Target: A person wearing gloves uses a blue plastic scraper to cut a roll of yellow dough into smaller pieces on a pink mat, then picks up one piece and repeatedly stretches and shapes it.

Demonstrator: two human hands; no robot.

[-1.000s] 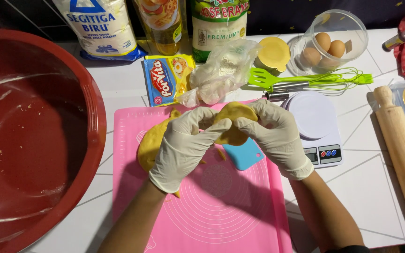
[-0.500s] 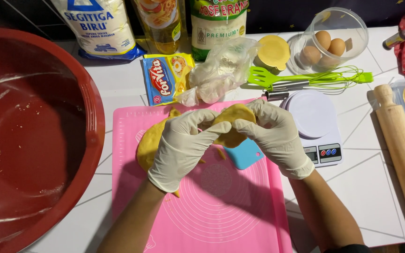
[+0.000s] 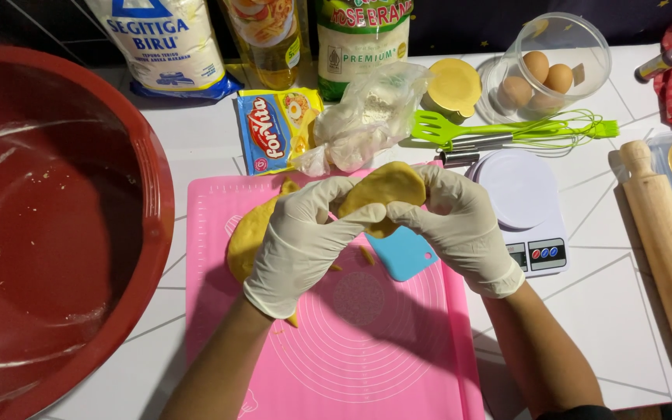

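A white tiled counter [image 3: 196, 148] with thin grey grout lines meets a dark back wall [image 3: 460, 23].

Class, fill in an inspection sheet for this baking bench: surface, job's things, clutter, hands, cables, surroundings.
Surface: white tiled counter, pink mat on it.
Job's things: small dough piece held above the mat; larger dough lump lying on it.
Clutter: blue scraper, kitchen scale, rolling pin, red bowl, egg tub, green whisk.
Hands: left hand and right hand, gloved, both pinching the small dough piece.
Cables: nothing seen.
Surroundings: flour bag, oil bottle.
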